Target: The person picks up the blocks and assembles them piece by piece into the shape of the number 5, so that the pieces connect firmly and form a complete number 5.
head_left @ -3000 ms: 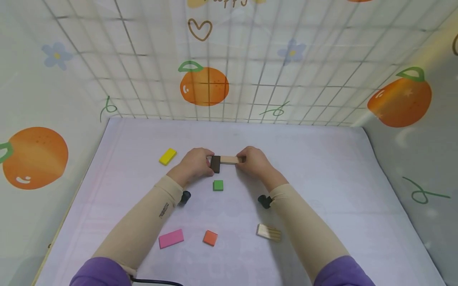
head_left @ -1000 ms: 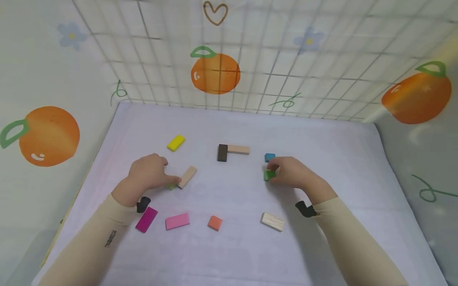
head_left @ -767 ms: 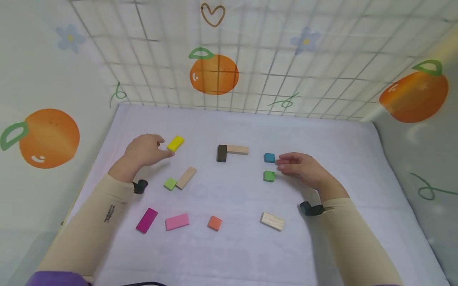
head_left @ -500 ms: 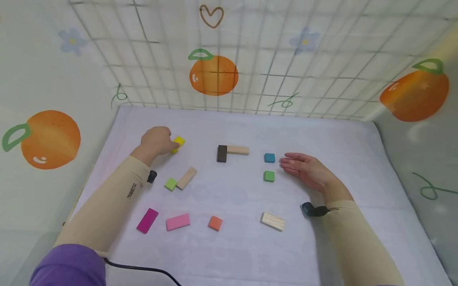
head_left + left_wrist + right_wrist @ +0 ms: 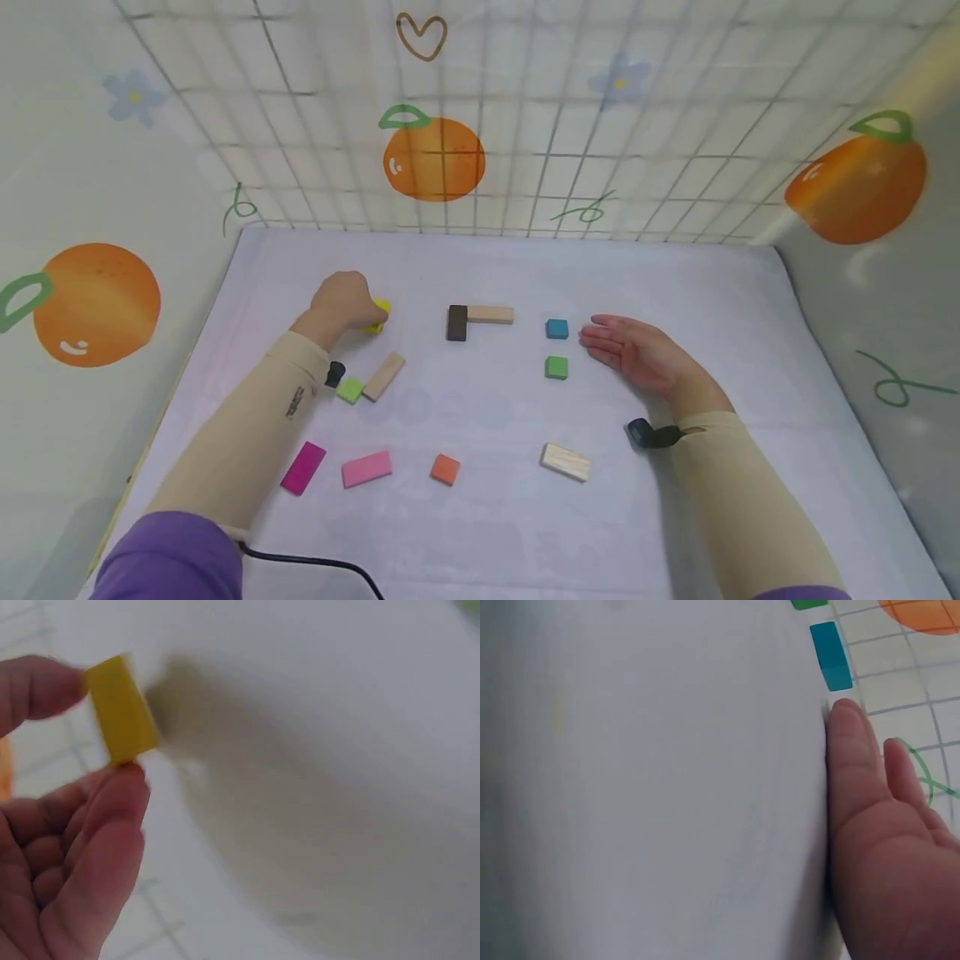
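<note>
The yellow block point(image 5: 378, 315) is pinched between thumb and fingertips of the left hand point(image 5: 341, 302), at the left rear of the worktop point(image 5: 697, 275); in the left wrist view the yellow block point(image 5: 120, 709) appears held clear of the surface, gripped by its two short ends. The grip of the right hand point(image 5: 637, 354) is released: the fingers lie straight and flat on the worktop, just beside the blue block point(image 5: 557, 328) and the green block point(image 5: 556, 367), holding nothing.

For a clean carry, it is judged that the pinch should be kept on opposite faces, with even pressure, so that the block is not rotated between the pads. The block should be lifted high enough to pass over the dark brown block point(image 5: 457, 322) and the tan block point(image 5: 490, 314) touching it in an L, should the path lead that way. The light green block point(image 5: 349, 390) and the wooden block point(image 5: 384, 376) beside it lie near the left forearm; contact from the sleeve is to be avoided. The right hand is best kept still and flat.
</note>
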